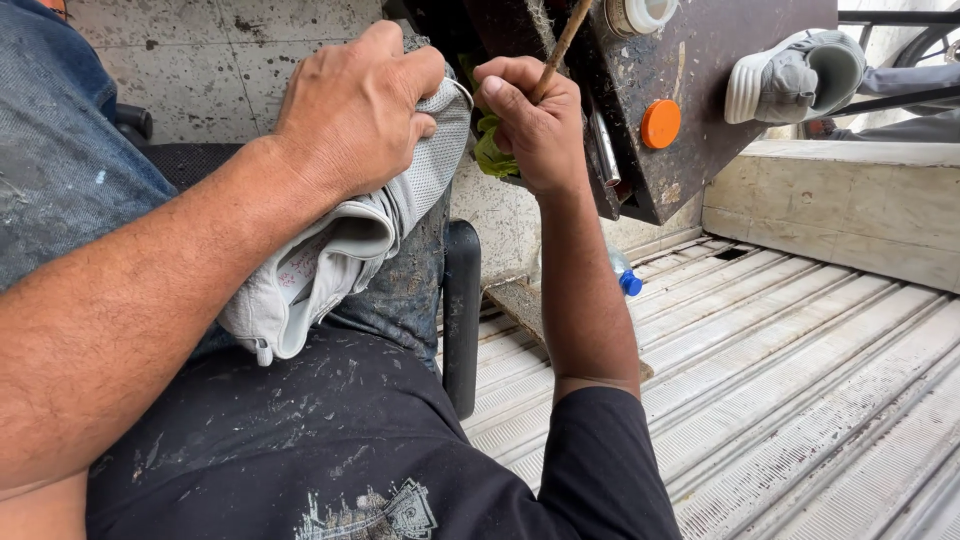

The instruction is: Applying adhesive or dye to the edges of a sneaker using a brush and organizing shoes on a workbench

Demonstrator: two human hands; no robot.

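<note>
My left hand (pixel 350 115) gripped a grey shoe (pixel 335 250) on my knee; my right hand (pixel 535 125) pinched a stick (pixel 560 45). An orange cap (pixel 660 123) lay on the dark board (pixel 700 60), beside a white-lidded jar (pixel 640 14).

My hands are boxed in up top: the dark stained board (pixel 690 110) with its orange cap (pixel 660 124), metal tube (pixel 605 150) and jar (pixel 640 14) crowds the right hand (pixel 535 125), my raised knee (pixel 410 280) sits just beneath, while the ribbed metal shutter (pixel 800 380) lower right leaves open room
</note>
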